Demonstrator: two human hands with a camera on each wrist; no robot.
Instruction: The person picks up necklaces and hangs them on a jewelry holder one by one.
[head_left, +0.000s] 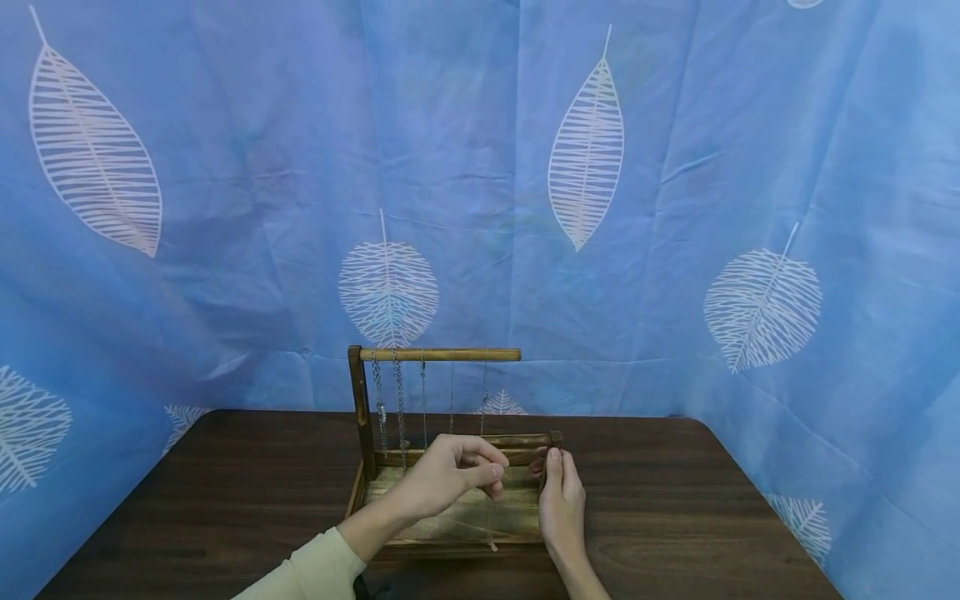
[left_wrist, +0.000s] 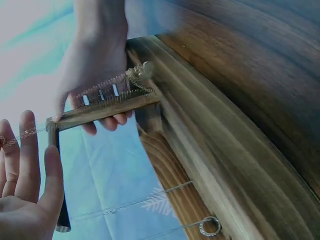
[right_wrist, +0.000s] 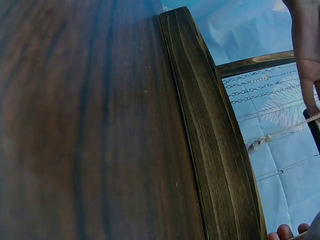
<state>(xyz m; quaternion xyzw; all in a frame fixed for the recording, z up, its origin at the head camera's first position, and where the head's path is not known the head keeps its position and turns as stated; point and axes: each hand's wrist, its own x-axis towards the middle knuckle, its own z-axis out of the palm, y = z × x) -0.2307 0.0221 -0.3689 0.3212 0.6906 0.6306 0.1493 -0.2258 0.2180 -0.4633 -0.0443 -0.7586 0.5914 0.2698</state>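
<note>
A wooden jewelry stand [head_left: 358,408] with a tray base stands on the table. Several chain necklaces [head_left: 400,400] hang from its top bar [head_left: 450,355]. My left hand [head_left: 453,475], in front of the bar and above the tray, pinches a thin necklace between thumb and fingers. A small pendant [head_left: 492,546] dangles from it at the tray's front; in the left wrist view, its chain [left_wrist: 27,133] runs from the fingers. My right hand [head_left: 564,504] grips the stand's right end by the low back rail [head_left: 517,439], thumb in front; its other fingers are partly hidden.
The dark wooden table [head_left: 675,500] extends on both sides of the stand. Behind it hangs a blue curtain [head_left: 480,167] with white leaf prints. A ring-shaped clasp or pendant [left_wrist: 210,226] shows close up in the left wrist view.
</note>
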